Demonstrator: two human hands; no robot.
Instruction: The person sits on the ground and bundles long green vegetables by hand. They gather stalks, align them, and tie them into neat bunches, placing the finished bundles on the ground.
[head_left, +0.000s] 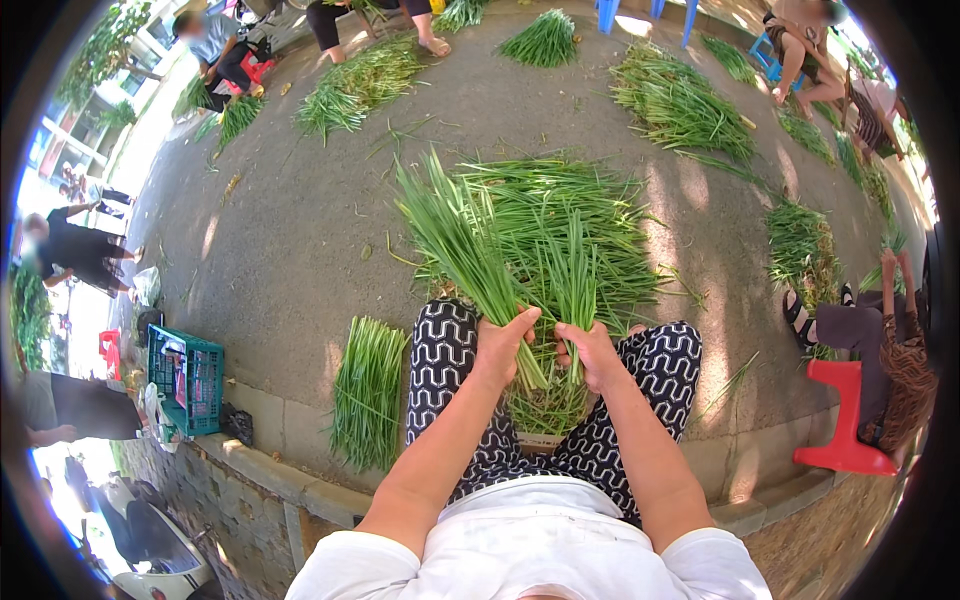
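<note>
My left hand (504, 341) is closed around the stems of a thick bunch of long green leaves (457, 232), likely garlic chives, which slants up to the left. In my right hand (591, 351) is a thinner bunch of the same leaves (574, 277), held nearly upright. The two bunches are apart at the hands, above my spread knees. Beyond them a broad loose heap of green leaves (585, 180) lies on the pavement. Yellowish trimmings (551, 409) cover the ground between my legs. A neat stack of leaves (367, 394) lies left of my left knee.
A teal plastic crate (184, 379) stands by the kerb (315, 495) at left. At right is a red plastic stool (844, 420) beside a seated person (904, 360). More leaf piles (682, 105) lie ahead, with several people seated near them. A white scooter (161, 547) is at lower left.
</note>
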